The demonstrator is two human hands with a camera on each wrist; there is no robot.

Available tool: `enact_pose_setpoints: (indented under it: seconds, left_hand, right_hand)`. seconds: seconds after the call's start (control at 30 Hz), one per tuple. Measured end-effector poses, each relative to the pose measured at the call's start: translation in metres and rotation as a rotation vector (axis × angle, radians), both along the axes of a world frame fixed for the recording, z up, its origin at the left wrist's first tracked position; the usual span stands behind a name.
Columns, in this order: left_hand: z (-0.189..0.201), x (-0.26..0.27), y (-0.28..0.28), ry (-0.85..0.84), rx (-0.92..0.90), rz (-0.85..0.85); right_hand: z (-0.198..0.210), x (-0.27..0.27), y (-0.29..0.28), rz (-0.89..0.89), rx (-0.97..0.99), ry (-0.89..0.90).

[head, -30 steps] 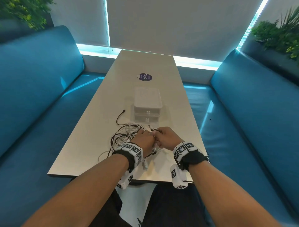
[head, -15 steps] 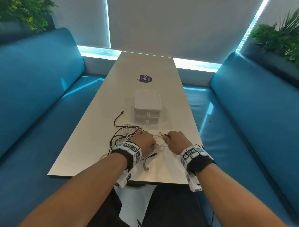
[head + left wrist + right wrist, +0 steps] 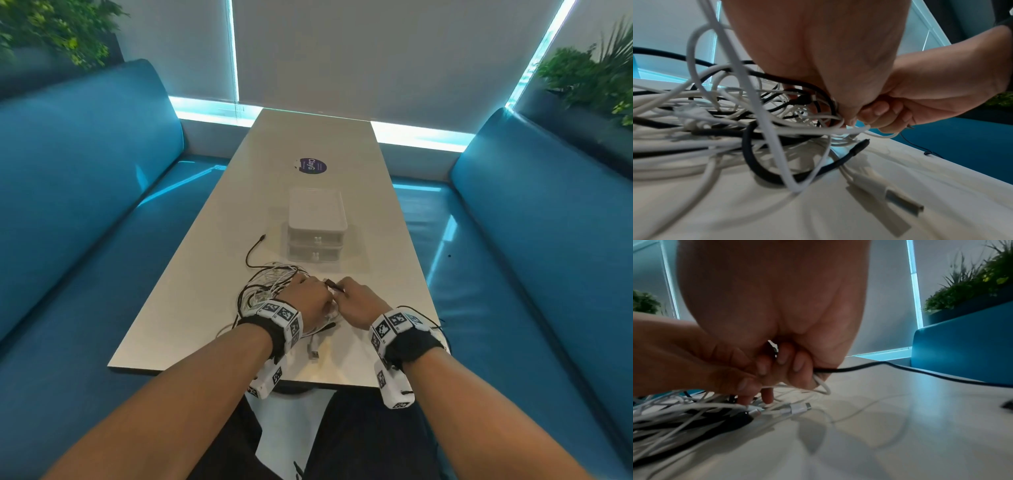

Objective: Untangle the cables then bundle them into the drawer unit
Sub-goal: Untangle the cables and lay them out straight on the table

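Note:
A tangle of white and black cables [image 3: 265, 291] lies on the near end of the table, in front of the small white drawer unit [image 3: 315, 226], whose two drawers are closed. My left hand [image 3: 323, 296] rests on the tangle's right side and pinches white cables [image 3: 830, 116] in its fingertips. My right hand [image 3: 342, 291] sits close against it, fingers curled round a thin black cable [image 3: 859, 368] and a white loop [image 3: 823, 385]. The black cable's plug [image 3: 331, 283] sticks out between the two hands.
The long white table [image 3: 318, 144] runs away from me between two blue benches [image 3: 85, 205]. A white USB plug [image 3: 313, 353] lies loose near the front edge, and a black cable end [image 3: 255, 246] curls out left of the drawer unit. A purple sticker [image 3: 311, 166] sits beyond.
Half a second ago my right hand had drawn the black plug a little to the right. It is now back close against my left hand, which has stayed on the tangle.

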State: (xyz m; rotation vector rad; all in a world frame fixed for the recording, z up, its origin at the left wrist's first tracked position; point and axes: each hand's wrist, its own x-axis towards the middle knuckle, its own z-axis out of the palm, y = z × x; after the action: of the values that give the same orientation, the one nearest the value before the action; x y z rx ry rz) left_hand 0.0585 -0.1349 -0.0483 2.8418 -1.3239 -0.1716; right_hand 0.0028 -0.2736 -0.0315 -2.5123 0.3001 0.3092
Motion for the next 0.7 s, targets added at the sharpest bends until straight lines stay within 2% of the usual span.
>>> enact_pose_setpoints:
  seconds: [0.47, 0.7]
  left_hand:
    - [-0.002, 0.002, 0.001, 0.017, -0.036, 0.029]
    - [-0.005, 0.003, 0.004, -0.029, 0.018, 0.024]
  right_hand:
    - [-0.009, -0.005, -0.018, 0.131, -0.103, -0.030]
    - [-0.013, -0.005, -0.038, -0.079, -0.267, -0.030]
